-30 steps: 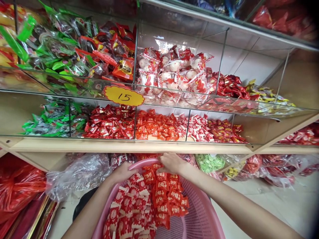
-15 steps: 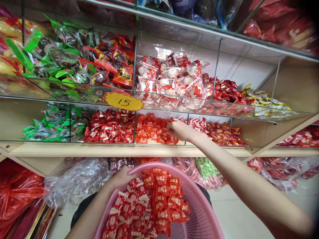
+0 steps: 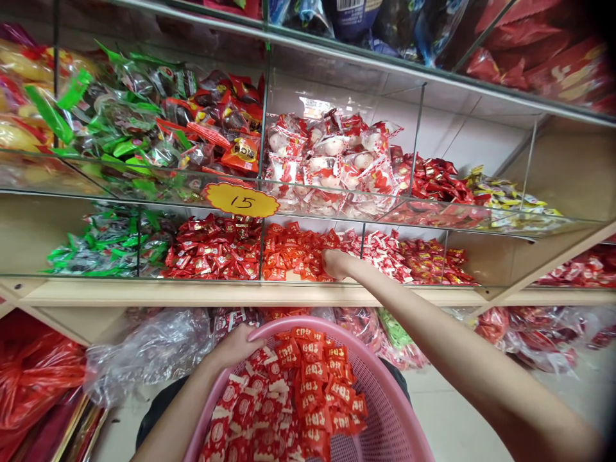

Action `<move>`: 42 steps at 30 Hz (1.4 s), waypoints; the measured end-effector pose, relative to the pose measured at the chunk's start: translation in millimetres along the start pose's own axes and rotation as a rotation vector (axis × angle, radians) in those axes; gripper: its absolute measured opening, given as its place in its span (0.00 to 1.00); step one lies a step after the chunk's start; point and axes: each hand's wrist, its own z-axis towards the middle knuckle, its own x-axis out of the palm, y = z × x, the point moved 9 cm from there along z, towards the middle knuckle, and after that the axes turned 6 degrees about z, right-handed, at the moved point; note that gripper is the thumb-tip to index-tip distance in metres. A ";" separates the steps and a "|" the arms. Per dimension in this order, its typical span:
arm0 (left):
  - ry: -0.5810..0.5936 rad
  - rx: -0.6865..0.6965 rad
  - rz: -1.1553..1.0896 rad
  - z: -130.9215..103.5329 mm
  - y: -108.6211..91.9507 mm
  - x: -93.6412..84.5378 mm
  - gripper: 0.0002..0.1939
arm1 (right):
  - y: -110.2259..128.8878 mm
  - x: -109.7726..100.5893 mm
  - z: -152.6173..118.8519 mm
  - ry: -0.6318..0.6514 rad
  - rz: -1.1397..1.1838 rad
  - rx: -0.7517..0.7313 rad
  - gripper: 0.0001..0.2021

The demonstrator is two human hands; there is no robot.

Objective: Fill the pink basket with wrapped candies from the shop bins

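My left hand (image 3: 240, 345) grips the left rim of a pink plastic basket (image 3: 385, 378), thumb inside the edge. In the basket lie red-and-white wrapped candies (image 3: 250, 407) on the left and orange-red wrapped candies (image 3: 315, 385) with pale lettering on the right. My right hand (image 3: 337, 264) reaches into a lower shelf compartment, down among orange-red wrapped candies (image 3: 291, 247). Its fingers are curled downward, and their tips are hidden, so what they hold does not show.
Glass dividers (image 3: 264, 250) split the shelves into compartments. A yellow price tag (image 3: 242, 200) reading 15 hangs above the lower row. A wooden ledge (image 3: 144, 293) runs along its front. Clear plastic bags (image 3: 158, 350) and a red bag (image 3: 38, 366) sit below.
My right hand has lowered deeper into the orange-red candies. My left hand stays on the basket rim. The view has shifted slightly, with the shelves a little lower in the picture.
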 end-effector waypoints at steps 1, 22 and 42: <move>0.003 0.001 0.002 0.9 1.2 0.9 0.16 | -1.7 1.3 -2.0 0.014 0.020 0.003 0.10; -0.013 0.015 0.008 5.8 4.0 2.9 0.14 | 9.7 6.3 10.1 -0.125 -0.067 -0.416 0.11; -0.020 0.039 0.022 7.9 4.7 2.8 0.15 | 30.3 7.1 18.4 -0.021 -0.090 -0.341 0.15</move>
